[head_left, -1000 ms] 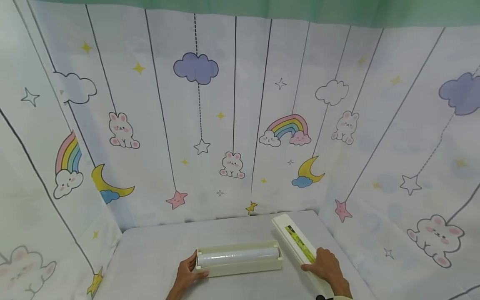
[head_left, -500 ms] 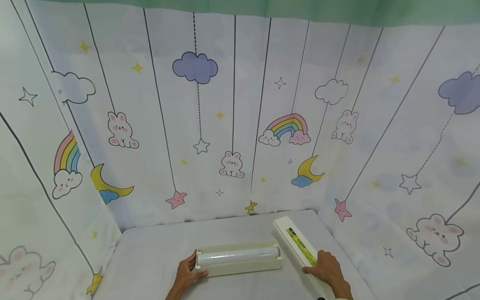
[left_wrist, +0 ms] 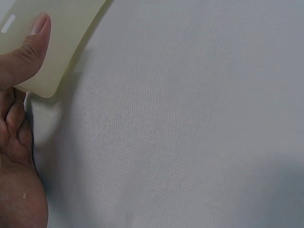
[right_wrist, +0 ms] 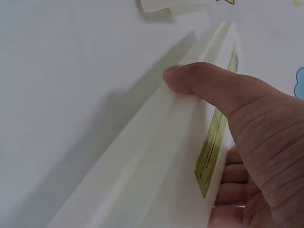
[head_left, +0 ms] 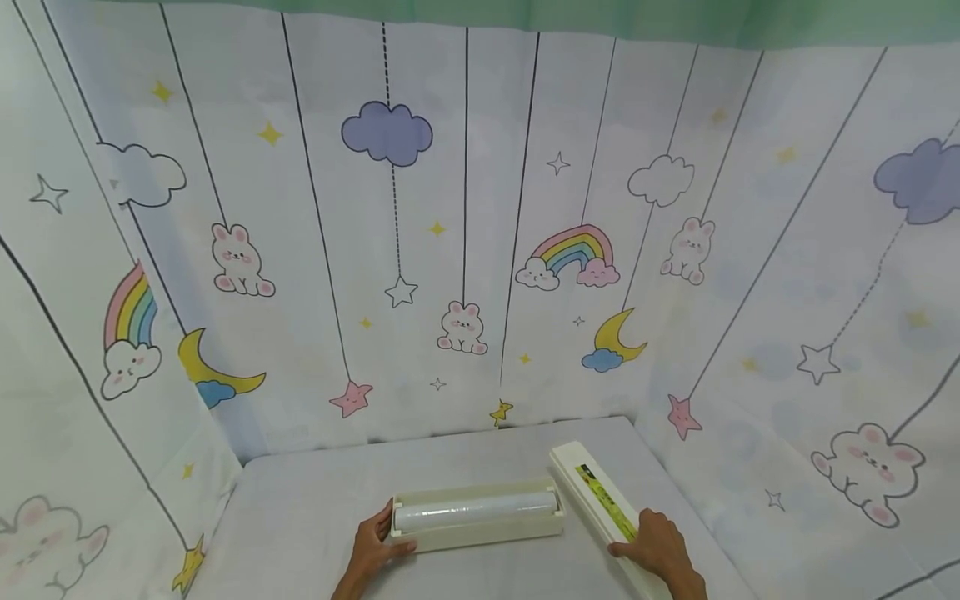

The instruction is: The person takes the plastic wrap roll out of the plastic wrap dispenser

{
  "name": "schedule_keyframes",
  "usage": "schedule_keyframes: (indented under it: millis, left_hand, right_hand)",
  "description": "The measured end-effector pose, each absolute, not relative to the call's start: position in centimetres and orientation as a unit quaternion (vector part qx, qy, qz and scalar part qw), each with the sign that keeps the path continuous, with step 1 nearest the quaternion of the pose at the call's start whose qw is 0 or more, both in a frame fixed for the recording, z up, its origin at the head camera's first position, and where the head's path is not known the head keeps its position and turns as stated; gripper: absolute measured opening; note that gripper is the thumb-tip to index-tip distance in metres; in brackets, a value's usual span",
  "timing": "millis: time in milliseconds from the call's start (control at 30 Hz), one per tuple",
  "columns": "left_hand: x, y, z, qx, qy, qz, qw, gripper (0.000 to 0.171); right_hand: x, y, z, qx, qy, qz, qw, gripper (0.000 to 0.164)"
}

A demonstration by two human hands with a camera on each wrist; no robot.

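Walls (head_left: 498, 200) printed with rabbits (head_left: 462, 329) rose behind the box (head_left: 487, 536) in the head view; it lay crosswise on pale cloth (head_left: 315, 500), roll (head_left: 476, 512) parallel inside, a lid (head_left: 600, 504) right of it, long axis slanting away leftward. Left wrist view: the left hand (left_wrist: 15, 126) curled round the box's end. Right wrist view: the right hand (right_wrist: 259, 128), likewise curled, gripped the lid.

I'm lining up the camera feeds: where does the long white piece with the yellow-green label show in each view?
Head: the long white piece slants across the lower right, in the right hand.
Left wrist: not in it.
Right wrist: it runs from the bottom edge toward the upper right, its yellow-green label right of centre.
Shared landmark: the pale table cover, visible in all three.
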State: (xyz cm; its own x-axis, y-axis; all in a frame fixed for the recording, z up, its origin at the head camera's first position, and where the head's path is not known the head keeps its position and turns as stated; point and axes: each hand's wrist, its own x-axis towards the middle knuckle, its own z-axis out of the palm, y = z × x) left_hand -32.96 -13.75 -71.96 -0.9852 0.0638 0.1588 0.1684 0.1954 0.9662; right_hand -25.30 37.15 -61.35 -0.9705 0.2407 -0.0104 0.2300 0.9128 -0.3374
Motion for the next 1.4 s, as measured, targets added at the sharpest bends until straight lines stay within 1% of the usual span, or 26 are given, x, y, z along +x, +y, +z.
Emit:
schedule_keyframes:
  millis: [133, 367, 567, 1167, 1400]
  left_hand:
    - [-32.9, -13.8, -72.0, -0.082, -0.775, -0.625, 0.046, 0.097]
    - [-32.8, -13.6, -71.4, -0.07, -0.767, -0.637, 0.027, 0.1]
    - [-32.8, -13.6, -70.9, -0.078, -0.757, -0.648, 0.034, 0.097]
    - [-33.1, -13.6, -71.4, -0.064, -0.767, -0.639, 0.013, 0.101]
    - [-32.9, -13.7, -71.2, -0.084, -0.777, -0.623, 0.03, 0.098]
  right_hand:
    - [-25.1, 37.1, -61.8, -0.121, -0.977, 0.172, 0.017, 0.063]
    - [-24.9, 37.0, -62.5, -0.115, -0.977, 0.177, 0.016, 0.063]
    - [-24.7, 37.0, -63.3, -0.123, -0.976, 0.18, 0.009, 0.064]
    - [-24.3, 36.8, -64.4, -0.115, -0.975, 0.188, 0.004, 0.065]
    - [-24.2, 36.3, -64.3, -0.113, -0.977, 0.179, -0.004, 0.063]
